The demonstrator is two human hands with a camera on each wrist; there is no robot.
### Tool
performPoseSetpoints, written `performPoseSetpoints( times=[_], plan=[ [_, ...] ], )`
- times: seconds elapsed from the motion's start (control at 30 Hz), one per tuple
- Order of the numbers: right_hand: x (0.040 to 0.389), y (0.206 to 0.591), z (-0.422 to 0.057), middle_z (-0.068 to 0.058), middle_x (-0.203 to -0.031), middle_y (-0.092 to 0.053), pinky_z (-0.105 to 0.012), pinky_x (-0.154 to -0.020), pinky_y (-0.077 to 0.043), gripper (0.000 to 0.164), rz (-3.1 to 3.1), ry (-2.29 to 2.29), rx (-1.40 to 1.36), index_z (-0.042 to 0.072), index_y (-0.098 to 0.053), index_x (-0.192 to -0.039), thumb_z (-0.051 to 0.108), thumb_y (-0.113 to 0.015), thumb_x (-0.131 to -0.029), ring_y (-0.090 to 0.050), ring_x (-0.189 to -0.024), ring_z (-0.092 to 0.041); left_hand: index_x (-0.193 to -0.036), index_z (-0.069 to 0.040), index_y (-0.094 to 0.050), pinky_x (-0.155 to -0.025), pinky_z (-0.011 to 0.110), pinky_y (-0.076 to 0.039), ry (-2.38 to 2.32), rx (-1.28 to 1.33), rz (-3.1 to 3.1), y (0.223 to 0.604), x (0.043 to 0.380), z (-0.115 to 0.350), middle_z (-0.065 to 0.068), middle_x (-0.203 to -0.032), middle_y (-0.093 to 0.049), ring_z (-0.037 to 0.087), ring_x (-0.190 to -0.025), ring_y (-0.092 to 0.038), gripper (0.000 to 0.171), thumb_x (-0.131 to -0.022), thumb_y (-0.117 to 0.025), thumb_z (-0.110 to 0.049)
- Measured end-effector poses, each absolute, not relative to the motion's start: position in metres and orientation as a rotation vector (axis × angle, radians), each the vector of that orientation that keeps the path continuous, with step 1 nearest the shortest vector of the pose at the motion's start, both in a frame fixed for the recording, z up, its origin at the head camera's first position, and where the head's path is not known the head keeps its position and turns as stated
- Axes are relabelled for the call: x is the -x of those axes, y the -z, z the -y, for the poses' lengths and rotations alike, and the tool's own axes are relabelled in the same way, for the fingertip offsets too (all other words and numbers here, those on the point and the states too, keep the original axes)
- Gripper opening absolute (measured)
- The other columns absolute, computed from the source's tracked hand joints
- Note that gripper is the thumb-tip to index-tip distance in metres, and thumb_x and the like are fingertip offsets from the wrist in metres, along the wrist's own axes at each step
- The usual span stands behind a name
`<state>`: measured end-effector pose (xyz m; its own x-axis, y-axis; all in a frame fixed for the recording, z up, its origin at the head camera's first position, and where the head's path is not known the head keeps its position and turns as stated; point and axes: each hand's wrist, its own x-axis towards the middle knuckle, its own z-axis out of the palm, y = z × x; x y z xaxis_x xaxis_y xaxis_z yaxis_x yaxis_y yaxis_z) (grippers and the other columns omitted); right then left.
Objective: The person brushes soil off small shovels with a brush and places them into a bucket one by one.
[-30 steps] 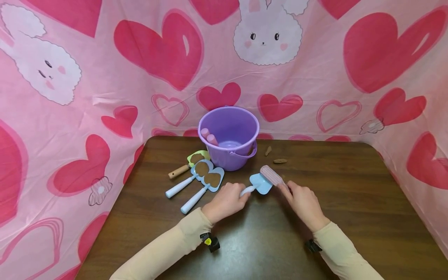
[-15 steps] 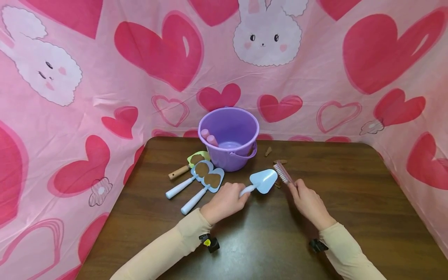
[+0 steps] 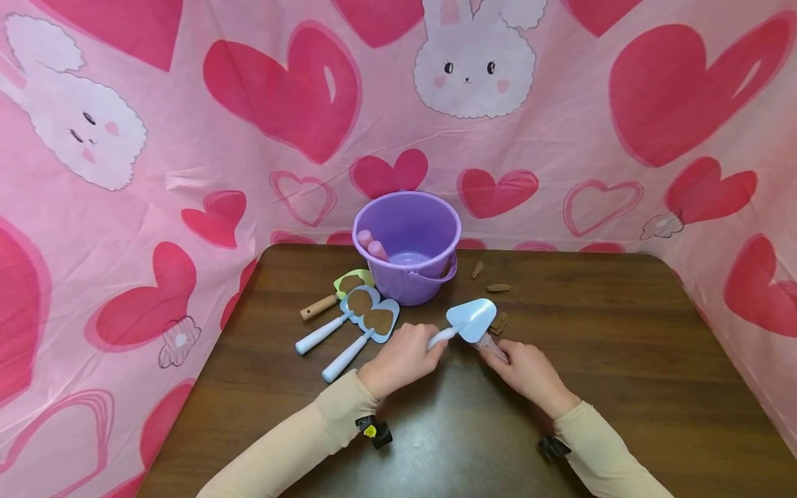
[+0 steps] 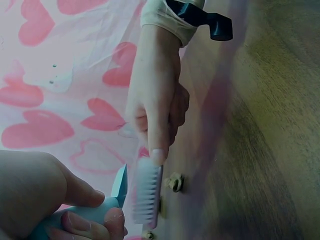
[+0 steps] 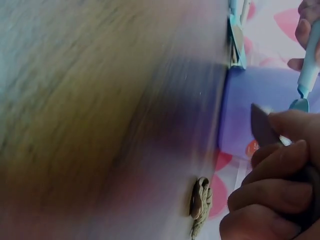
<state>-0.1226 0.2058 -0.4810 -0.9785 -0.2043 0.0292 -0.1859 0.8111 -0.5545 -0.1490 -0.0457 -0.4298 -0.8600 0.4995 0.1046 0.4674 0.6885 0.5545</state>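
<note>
My left hand (image 3: 405, 356) grips the white handle of a small light-blue trowel (image 3: 472, 319), whose blade is raised off the table and points right. My right hand (image 3: 529, 373) holds a pink scrub brush (image 4: 147, 195) by one end. In the head view the brush's bristles show at the blade's near edge, the rest partly hidden by blade and fingers. Whether they touch I cannot tell. Brown clumps (image 3: 499, 323) lie on the table just right of the blade tip. In the right wrist view, curled fingers (image 5: 275, 195) wrap the dark-looking brush.
A purple bucket (image 3: 407, 283) with two pink handle ends inside stands at the back. Left of it lie two blue trowels (image 3: 339, 364) and a green one (image 3: 319, 306), brown matter on their blades. Brown pieces (image 3: 498, 288) lie right of the bucket, on the wooden table (image 3: 623, 346).
The brush has moved from across the blade, out past its tip, then back to its near edge. Brown clumps have appeared beside the tip. My left hand has hardly moved.
</note>
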Motion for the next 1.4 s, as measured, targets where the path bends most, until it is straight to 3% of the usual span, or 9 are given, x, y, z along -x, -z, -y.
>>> performPoseSetpoints(
  times=[0.2, 0.57, 0.93, 1.4],
  plan=[
    [0.124, 0.481, -0.203, 0.008, -0.06, -0.041, -0.028, -0.051, -0.032, 0.036, -2.961, 0.904, 0.375, 0.019, -0.055, -0.073, 0.039, -0.071, -0.098, -0.04, -0.054, -0.01, -0.08, -0.012, -0.063, -0.05, 0.026, -0.041, -0.909, -0.793, -2.82, 0.43, 0.149, 0.045, -0.005, -0.062, -0.05, 0.011, -0.053, -0.05, 0.021, -0.1, -0.067, -0.018],
    [0.131, 0.475, -0.226, 0.0, -0.062, -0.042, -0.033, -0.051, -0.031, 0.039, -3.111, 0.899, 0.148, 0.011, -0.051, -0.074, 0.034, -0.069, -0.1, -0.04, -0.056, -0.018, -0.079, -0.011, -0.063, -0.048, 0.025, -0.04, -0.94, -0.809, -2.802, 0.43, 0.15, 0.048, -0.005, -0.062, -0.049, 0.01, -0.052, -0.049, 0.021, -0.1, -0.066, -0.016],
    [0.123, 0.485, -0.201, 0.008, -0.058, -0.04, -0.029, -0.048, -0.031, 0.036, -3.046, 0.869, 0.355, 0.018, -0.054, -0.074, 0.038, -0.074, -0.096, -0.038, -0.051, -0.01, -0.079, -0.012, -0.06, -0.05, 0.029, -0.04, -0.921, -0.843, -2.868, 0.431, 0.151, 0.046, -0.003, -0.063, -0.049, 0.014, -0.054, -0.05, 0.023, -0.1, -0.066, -0.017],
    [0.13, 0.475, -0.216, 0.001, -0.06, -0.037, -0.034, -0.05, -0.029, 0.041, -3.163, 0.851, 0.202, 0.013, -0.047, -0.073, 0.033, -0.071, -0.098, -0.038, -0.054, -0.018, -0.078, -0.012, -0.06, -0.048, 0.026, -0.04, -0.928, -0.849, -2.821, 0.43, 0.151, 0.052, -0.004, -0.062, -0.048, 0.012, -0.052, -0.049, 0.023, -0.1, -0.066, -0.016]
  ],
)
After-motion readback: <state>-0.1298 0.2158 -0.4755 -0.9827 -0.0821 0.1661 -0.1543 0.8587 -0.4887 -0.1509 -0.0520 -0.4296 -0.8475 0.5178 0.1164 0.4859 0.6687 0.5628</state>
